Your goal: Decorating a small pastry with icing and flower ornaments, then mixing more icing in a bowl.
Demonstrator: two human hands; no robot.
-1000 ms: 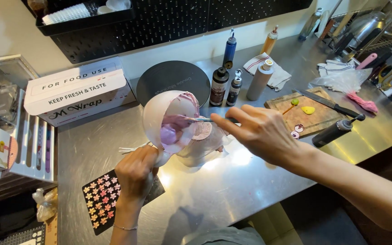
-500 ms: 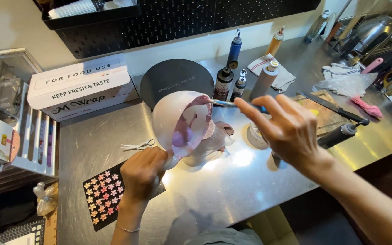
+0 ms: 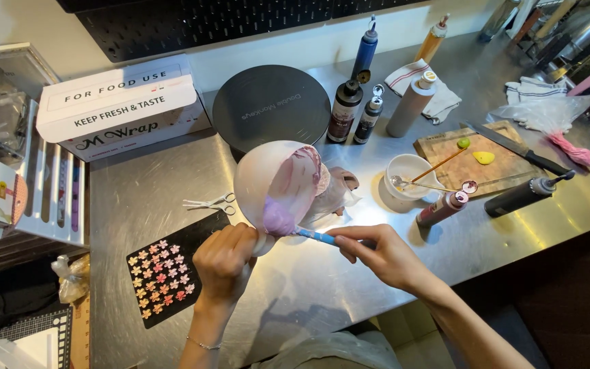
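Note:
My left hand [image 3: 223,262] grips the near rim of a white bowl [image 3: 257,183], tilted up on its side so its inside faces right. Pink and purple cream [image 3: 288,195] coats the inside. My right hand [image 3: 380,254] holds a blue-handled spatula [image 3: 315,236], its tip against the purple cream at the bowl's lower edge. A piping bag [image 3: 336,191] with pink cream lies just behind the bowl.
A black mat with several small sugar flowers [image 3: 165,272] lies left of my hand, scissors [image 3: 209,203] behind it. A dark turntable [image 3: 271,108], bottles [image 3: 346,109], a small white cup [image 3: 408,174], a cutting board [image 3: 476,160] with a knife and a wrap box [image 3: 121,109] stand around.
My right hand has come back from the far side of the bowl toward me and now holds the spatula at the bowl's lower edge. The bowl stays tilted in my left hand.

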